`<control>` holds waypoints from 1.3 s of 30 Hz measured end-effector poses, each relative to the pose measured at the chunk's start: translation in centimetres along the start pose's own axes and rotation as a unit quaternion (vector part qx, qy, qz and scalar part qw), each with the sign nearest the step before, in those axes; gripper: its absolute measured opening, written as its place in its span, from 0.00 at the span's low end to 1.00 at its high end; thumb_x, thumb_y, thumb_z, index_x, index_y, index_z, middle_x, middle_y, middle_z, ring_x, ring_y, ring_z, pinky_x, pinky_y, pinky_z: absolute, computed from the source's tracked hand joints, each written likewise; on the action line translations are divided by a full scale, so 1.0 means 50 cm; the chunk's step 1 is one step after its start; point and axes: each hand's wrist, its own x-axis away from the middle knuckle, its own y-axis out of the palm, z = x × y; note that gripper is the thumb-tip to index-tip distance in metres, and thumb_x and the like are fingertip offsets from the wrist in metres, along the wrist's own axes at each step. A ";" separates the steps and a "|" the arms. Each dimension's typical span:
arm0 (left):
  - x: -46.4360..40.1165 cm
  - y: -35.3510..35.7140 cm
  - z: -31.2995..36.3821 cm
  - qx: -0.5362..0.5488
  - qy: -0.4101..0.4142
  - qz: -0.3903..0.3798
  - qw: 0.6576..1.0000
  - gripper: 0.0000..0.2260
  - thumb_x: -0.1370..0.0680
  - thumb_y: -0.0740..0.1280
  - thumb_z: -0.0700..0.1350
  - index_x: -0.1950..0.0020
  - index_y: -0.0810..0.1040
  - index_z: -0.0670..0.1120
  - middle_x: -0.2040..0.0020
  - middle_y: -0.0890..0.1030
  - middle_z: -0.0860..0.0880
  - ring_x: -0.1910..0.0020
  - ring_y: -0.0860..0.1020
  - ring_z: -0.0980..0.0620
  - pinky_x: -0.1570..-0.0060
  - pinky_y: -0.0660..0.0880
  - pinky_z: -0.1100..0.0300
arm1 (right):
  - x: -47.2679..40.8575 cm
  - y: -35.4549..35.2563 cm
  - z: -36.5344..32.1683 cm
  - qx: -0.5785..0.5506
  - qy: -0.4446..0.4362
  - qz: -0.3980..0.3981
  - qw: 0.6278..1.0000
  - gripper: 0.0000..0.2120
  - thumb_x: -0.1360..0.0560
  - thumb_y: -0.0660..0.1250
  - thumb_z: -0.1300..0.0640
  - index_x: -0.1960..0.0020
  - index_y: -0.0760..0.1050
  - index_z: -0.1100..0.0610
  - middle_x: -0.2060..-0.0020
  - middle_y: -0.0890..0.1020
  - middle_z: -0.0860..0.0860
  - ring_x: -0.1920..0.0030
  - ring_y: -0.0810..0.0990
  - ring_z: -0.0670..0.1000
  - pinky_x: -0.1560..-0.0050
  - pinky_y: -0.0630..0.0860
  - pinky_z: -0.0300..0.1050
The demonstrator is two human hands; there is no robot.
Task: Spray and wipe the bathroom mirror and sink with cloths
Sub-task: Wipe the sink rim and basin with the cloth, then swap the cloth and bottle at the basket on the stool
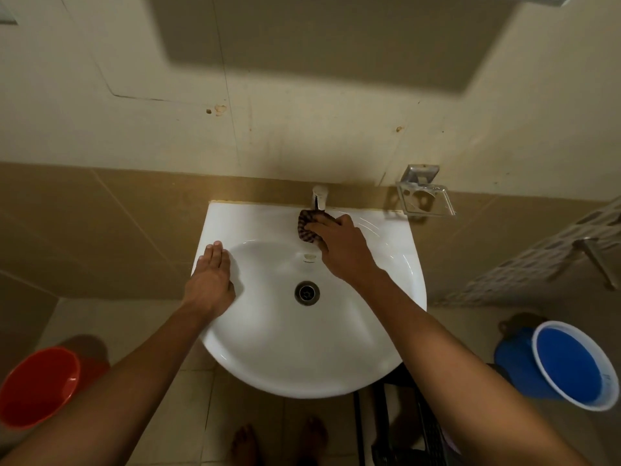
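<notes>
The right hand [339, 248] clamps its fingers on a dark checked cloth [306, 227] below the chrome tap [320, 196]. The left hand [211, 280] rests on the white ceramic sink [302, 358] rim, fingers straight and together. A red plastic bucket [37, 386] and a blue plastic bucket [564, 364] flank it.

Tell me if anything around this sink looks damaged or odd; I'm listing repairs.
The wall above the sink has chipped spots, another further right. The soap holder sits empty. Nothing looks spilled.
</notes>
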 end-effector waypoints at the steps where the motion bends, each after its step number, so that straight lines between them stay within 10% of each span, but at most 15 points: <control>1: 0.000 -0.002 0.000 0.001 0.000 -0.004 1.000 0.31 0.23 0.57 0.39 0.23 0.50 0.35 0.21 0.47 0.37 0.22 0.45 0.40 0.23 0.47 0.51 | 0.004 -0.009 -0.004 0.008 -0.004 -0.023 1.000 0.18 0.23 0.65 0.61 0.34 0.76 0.53 0.30 0.74 0.50 0.45 0.72 0.60 0.50 0.76 0.56; 6: 0.008 -0.013 -0.002 0.016 0.011 -0.013 1.000 0.30 0.22 0.58 0.41 0.23 0.51 0.35 0.22 0.49 0.36 0.22 0.48 0.39 0.23 0.49 0.49 | 0.062 -0.036 -0.023 -0.133 0.069 -0.092 0.984 0.16 0.22 0.63 0.61 0.36 0.77 0.49 0.51 0.82 0.52 0.54 0.77 0.46 0.57 0.75 0.44; 9: 0.018 -0.011 0.005 0.042 0.028 -0.001 0.999 0.30 0.22 0.60 0.39 0.24 0.53 0.34 0.22 0.52 0.36 0.22 0.50 0.39 0.24 0.50 0.48 | 0.117 -0.029 -0.039 -0.376 0.208 -0.059 0.901 0.13 0.22 0.63 0.63 0.41 0.79 0.51 0.53 0.84 0.51 0.60 0.82 0.45 0.59 0.78 0.44; 13: 0.036 -0.019 0.030 0.105 0.059 0.003 0.993 0.29 0.20 0.60 0.41 0.23 0.51 0.36 0.21 0.50 0.39 0.22 0.48 0.43 0.25 0.46 0.54 | 0.177 -0.014 -0.065 -0.666 0.335 0.031 0.666 0.13 0.19 0.62 0.60 0.36 0.76 0.58 0.45 0.82 0.61 0.55 0.83 0.56 0.67 0.77 0.42; 17: 0.052 -0.074 0.097 0.314 0.022 -0.037 0.948 0.27 0.19 0.62 0.49 0.23 0.58 0.42 0.22 0.58 0.47 0.23 0.56 0.49 0.27 0.53 0.58 | 0.198 -0.011 -0.104 -0.826 0.332 0.062 0.451 0.25 0.23 0.67 0.51 0.31 0.72 0.62 0.35 0.77 0.62 0.34 0.75 0.63 0.35 0.73 0.60; 22: 0.061 -0.169 0.191 0.644 -0.034 -0.160 0.747 0.27 0.26 0.65 0.63 0.35 0.77 0.46 0.35 0.78 0.47 0.37 0.77 0.48 0.38 0.71 0.56 | 0.183 -0.041 -0.173 -0.828 0.260 0.079 0.491 0.26 0.26 0.70 0.59 0.30 0.70 0.62 0.36 0.77 0.63 0.40 0.79 0.61 0.46 0.80 0.55; 28: 0.074 -0.215 0.229 0.748 -0.014 -0.232 0.622 0.19 0.22 0.64 0.51 0.38 0.78 0.40 0.43 0.82 0.41 0.44 0.81 0.43 0.42 0.76 0.48 | 0.164 -0.073 -0.214 -0.762 0.285 0.051 0.579 0.17 0.24 0.66 0.63 0.35 0.75 0.61 0.41 0.81 0.63 0.44 0.82 0.61 0.51 0.81 0.53; 35: 0.089 -0.264 0.256 0.675 0.026 -0.140 0.724 0.13 0.23 0.68 0.49 0.44 0.81 0.44 0.49 0.85 0.45 0.49 0.83 0.46 0.49 0.79 0.51 | 0.176 -0.138 -0.169 -0.626 0.310 0.090 0.710 0.15 0.18 0.56 0.52 0.45 0.81 0.55 0.48 0.85 0.55 0.45 0.83 0.55 0.47 0.79 0.49; 39: 0.097 -0.284 0.303 0.611 0.048 -0.065 0.788 0.11 0.26 0.72 0.50 0.50 0.84 0.44 0.53 0.86 0.47 0.53 0.84 0.50 0.49 0.80 0.53 | 0.201 -0.155 -0.119 -0.649 0.320 0.078 0.686 0.23 0.18 0.52 0.40 0.41 0.81 0.52 0.47 0.85 0.53 0.44 0.83 0.55 0.45 0.79 0.54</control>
